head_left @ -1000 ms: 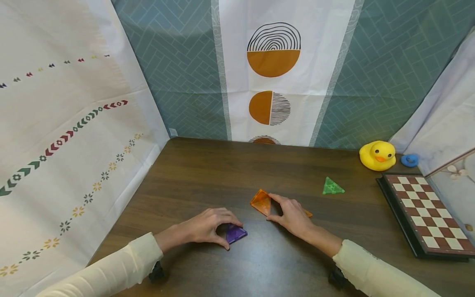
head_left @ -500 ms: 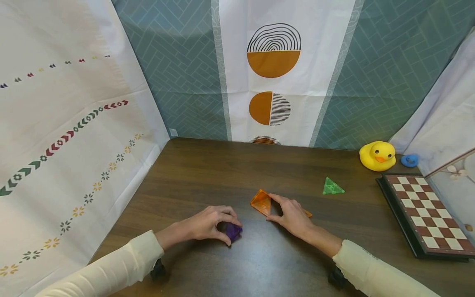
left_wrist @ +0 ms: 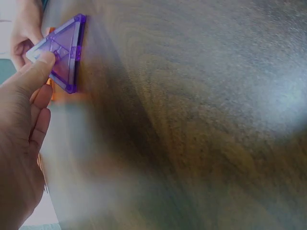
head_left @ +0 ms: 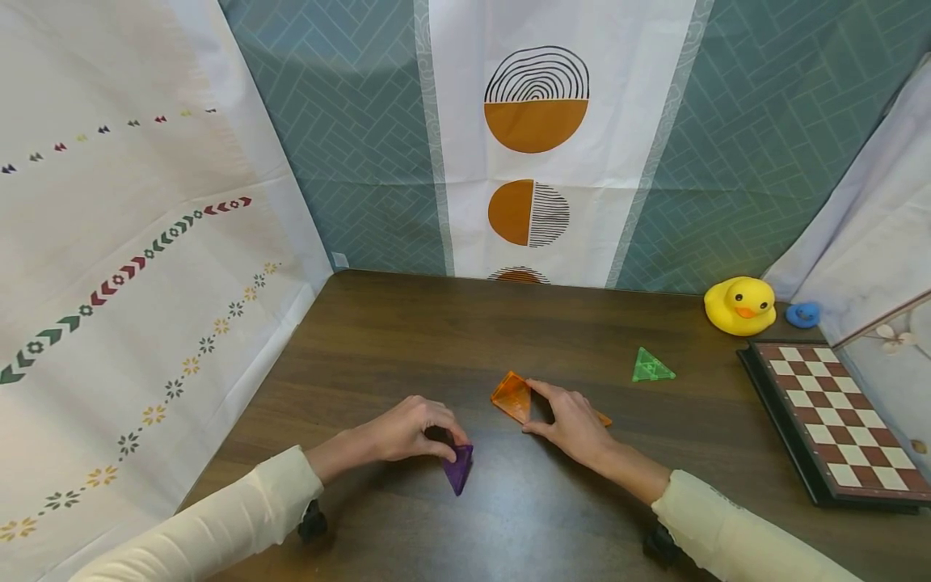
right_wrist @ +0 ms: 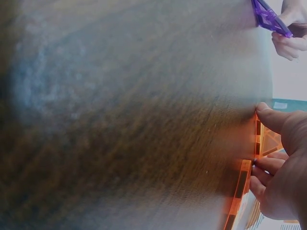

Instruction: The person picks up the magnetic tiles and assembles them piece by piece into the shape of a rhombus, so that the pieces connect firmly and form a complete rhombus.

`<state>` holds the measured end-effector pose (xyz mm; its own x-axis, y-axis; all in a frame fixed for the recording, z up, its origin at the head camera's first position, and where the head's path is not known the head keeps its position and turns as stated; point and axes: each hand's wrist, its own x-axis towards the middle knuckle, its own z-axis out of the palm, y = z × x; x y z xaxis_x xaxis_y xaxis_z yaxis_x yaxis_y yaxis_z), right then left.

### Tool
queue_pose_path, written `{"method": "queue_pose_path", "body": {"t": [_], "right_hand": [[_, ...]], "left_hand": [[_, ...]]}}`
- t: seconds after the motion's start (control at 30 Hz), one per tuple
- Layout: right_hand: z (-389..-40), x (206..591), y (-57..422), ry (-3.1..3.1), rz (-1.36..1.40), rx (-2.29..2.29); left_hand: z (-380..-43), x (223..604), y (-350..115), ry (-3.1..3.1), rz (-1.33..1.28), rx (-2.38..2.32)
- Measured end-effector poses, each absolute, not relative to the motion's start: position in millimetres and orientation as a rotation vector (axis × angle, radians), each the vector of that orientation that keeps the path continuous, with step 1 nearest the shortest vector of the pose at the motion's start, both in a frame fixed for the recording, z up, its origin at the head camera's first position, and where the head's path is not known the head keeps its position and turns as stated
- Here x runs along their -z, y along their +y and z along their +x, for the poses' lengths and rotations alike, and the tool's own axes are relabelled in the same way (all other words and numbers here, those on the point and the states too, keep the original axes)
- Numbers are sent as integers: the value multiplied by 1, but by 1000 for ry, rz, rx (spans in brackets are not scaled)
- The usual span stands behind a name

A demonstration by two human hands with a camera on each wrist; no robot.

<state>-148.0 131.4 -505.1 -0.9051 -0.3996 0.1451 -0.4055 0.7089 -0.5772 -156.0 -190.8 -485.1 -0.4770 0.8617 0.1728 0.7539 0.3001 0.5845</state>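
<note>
"What could go wrong there?"

"Nearest, the purple piece [head_left: 458, 470]: it's tilted, and only the thumb and fingertips of the left hand [head_left: 413, 430] pinch it. Too loose a pinch and it might swivel or drop."

"And beyond it?"

"The orange piece [head_left: 512, 396], on the table [head_left: 407, 339]. If the right hand [head_left: 575, 424] pushes unevenly, it could skid or tip (that top looks slick to me)."

"How do the hands sit?"

"The left arches over, its thumb and fingers closed to the purple's thickness. The right reaches in aslant, thumb and index spread along the orange's edge, gripping it by its ends. A second orange bit [head_left: 605, 418] peeks past that hand; joined or not, I can't tell."

"And the green tile [head_left: 652, 366]?"

"Farther off, untouched."
</note>
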Motion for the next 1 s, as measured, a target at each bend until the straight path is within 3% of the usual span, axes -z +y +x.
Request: {"method": "queue_pose_path", "body": {"t": [1.0], "right_hand": [[-148,506,131,-2887,686,-986]], "left_hand": [[-164,477,-186,2295,1282,-1158]]}}
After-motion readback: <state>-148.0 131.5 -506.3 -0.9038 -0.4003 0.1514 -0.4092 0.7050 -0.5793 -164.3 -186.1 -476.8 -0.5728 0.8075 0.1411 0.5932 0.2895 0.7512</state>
